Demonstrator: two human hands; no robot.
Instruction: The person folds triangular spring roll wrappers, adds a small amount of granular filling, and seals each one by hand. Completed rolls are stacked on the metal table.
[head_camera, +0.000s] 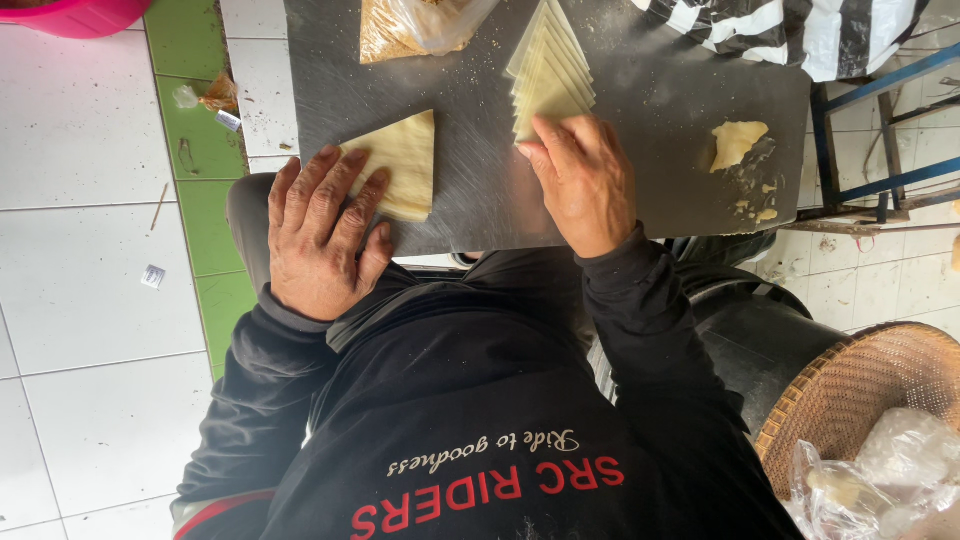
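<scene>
- A seated person in a black long-sleeved shirt leans over a grey metal board (480, 200) balanced across the lap, apparently so the work sits within easy reach of both arms.
- The left hand (322, 235) lies flat with fingers spread, its fingertips pressing the near edge of a triangular pastry sheet (400, 160), seemingly to pin it against the slick surface.
- The right hand (585, 180) rests palm down, fingers together, with the fingertips on the bottom of a fanned stack of wrappers (550, 70); the overlap of the sheets looks meant to let one be slid off at a time. Whether a sheet is pinched cannot be told.
- A lump of pale dough (738, 142) sits well apart at the board's right side, crumbs scattered below it, clear of the clean sheets.
- A clear plastic bag (420, 25) of golden contents lies at the board's far edge, between the two hands' work.
- A woven basket (860, 390) holding crumpled plastic stands on the tiled floor (90, 300) beside the person's right arm.
</scene>
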